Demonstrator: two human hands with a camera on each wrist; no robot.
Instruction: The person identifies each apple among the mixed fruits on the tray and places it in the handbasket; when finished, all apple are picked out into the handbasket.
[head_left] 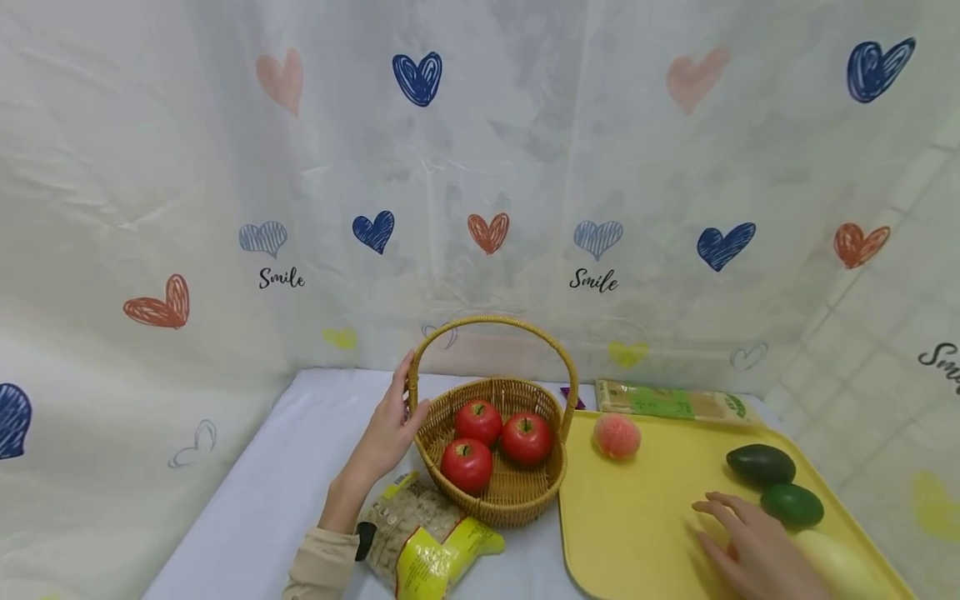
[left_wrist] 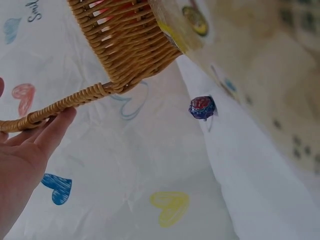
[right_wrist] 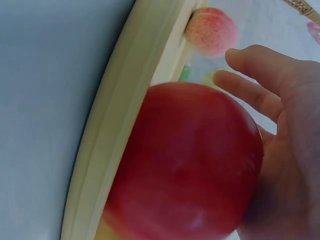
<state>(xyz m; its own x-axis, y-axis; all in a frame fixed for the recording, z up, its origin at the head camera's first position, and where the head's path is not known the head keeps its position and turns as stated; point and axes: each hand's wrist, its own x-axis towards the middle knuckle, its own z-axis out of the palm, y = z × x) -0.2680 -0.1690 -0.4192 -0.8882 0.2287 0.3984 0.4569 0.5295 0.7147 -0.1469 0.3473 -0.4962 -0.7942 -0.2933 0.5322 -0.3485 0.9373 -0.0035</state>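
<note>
Beige sleeve (head_left: 322, 568), black wrist strap (head_left: 365, 540)

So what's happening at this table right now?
A person steadies a wicker basket with the left hand touching its handle; three red apples sit inside. The right hand rests over another red apple on the yellow tray, fingers loosely around it. A peach and two avocados also lie on the tray.
</note>
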